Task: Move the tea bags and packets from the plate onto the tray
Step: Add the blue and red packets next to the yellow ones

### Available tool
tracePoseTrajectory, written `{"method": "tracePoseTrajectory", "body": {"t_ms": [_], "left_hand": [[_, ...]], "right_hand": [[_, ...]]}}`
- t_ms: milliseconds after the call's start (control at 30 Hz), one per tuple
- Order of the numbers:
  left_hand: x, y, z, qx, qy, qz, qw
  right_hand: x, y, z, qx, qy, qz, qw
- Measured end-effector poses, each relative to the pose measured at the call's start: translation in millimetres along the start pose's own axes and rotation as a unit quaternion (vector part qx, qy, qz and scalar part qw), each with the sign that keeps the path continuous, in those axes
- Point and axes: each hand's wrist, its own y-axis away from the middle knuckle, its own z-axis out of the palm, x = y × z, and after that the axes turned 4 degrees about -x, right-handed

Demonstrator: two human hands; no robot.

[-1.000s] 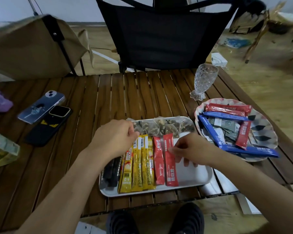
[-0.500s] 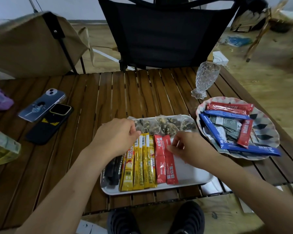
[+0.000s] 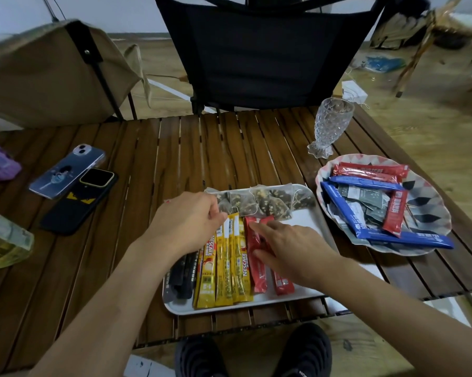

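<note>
— Brown slatted wood makes up the surface (image 3: 175, 164). What sits on it?
— A white tray (image 3: 229, 306) sits at the middle of the near edge. A patterned plate (image 3: 430, 210) is just beside it, toward the right edge.
— And the hands?
— Both are over the tray. The left hand (image 3: 186, 221) has its fingers curled at the tops of the yellow packets (image 3: 229, 262), but I cannot tell whether it pinches anything. The right hand (image 3: 292, 248) lies with straight fingers pressed on the red packets (image 3: 256, 268), gripping nothing.
— What else does the tray carry?
— Black packets (image 3: 184, 276) lie along its left edge, and tea bags (image 3: 267, 204) sit in a row along its far edge.
— And the plate?
— Blue packets (image 3: 341, 210), red sticks (image 3: 371, 170) and grey sachets (image 3: 365, 195) are heaped together on it.
</note>
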Motion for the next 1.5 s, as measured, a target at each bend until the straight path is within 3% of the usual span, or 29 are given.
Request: {"method": "tracePoseTrajectory", "body": {"t_ms": [167,400,800,1167,1367,1500], "left_hand": [[-2,1,1,0.001,0.003,0.003,1.0],[-3,1,1,0.001,0.005,0.005,1.0],[0,0,1,-0.009,-0.009,0.001,1.0],[5,-2,4,-0.015,-0.017,0.004,1.0],[4,-6,6,-0.028,-0.009,-0.002,1.0],[5,-8,8,-0.028,-0.025,-0.005,0.999]], "right_hand": [[-7,0,11,0.01,0.066,0.007,0.998],[10,6,-4,0.039,-0.119,0.062,0.99],[29,4,-14,0.01,-0.181,0.09,0.979],[116,36,-52,0.105,-0.124,0.284,0.945],[134,41,-50,0.014,-0.171,0.32,0.932],[133,37,-47,0.025,-0.167,0.306,0.937]]}}
